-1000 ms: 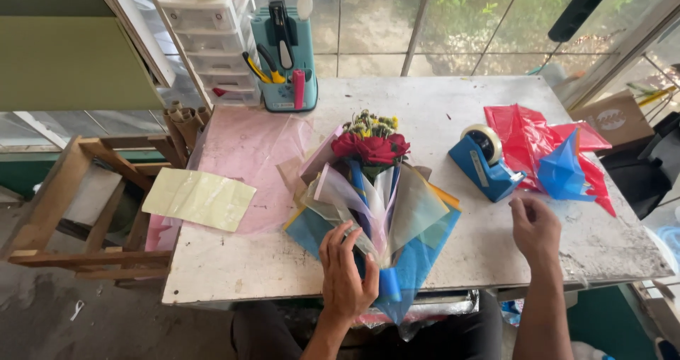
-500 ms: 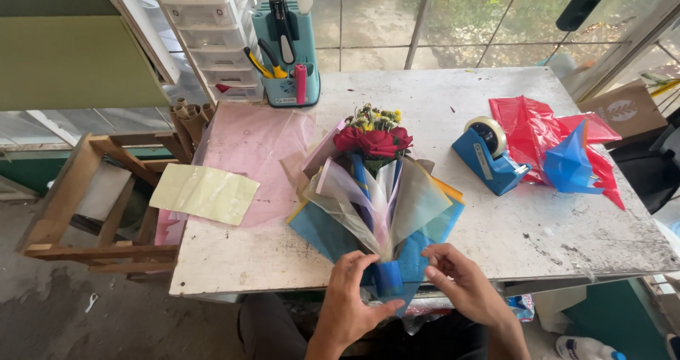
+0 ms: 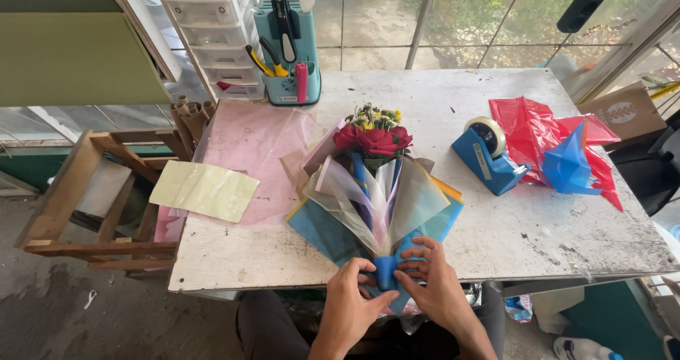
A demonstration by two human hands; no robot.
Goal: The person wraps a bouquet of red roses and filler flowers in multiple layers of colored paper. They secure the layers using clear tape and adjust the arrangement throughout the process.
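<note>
A bouquet (image 3: 374, 183) lies on the white table (image 3: 581, 240), red and yellow flowers at its far end, wrapped in layers of blue, pink, orange and clear paper. Its narrow blue neck (image 3: 385, 270) sits at the table's near edge. My left hand (image 3: 352, 305) grips that neck from the left. My right hand (image 3: 431, 283) presses on it from the right, fingers wrapped over the blue paper. The two hands touch around the neck.
A blue tape dispenser (image 3: 489, 156) stands right of the bouquet, with red plastic sheets and a folded blue sheet (image 3: 567, 160) beyond. Pink (image 3: 249, 147) and yellow (image 3: 204, 190) sheets lie at left. A teal tool caddy (image 3: 287, 52) and drawer unit (image 3: 212, 34) stand at the back. A wooden frame (image 3: 78, 197) is beside the table.
My right hand came back from near the tape dispenser to the bouquet's neck. Both hands now close around the blue neck at the table's edge.
</note>
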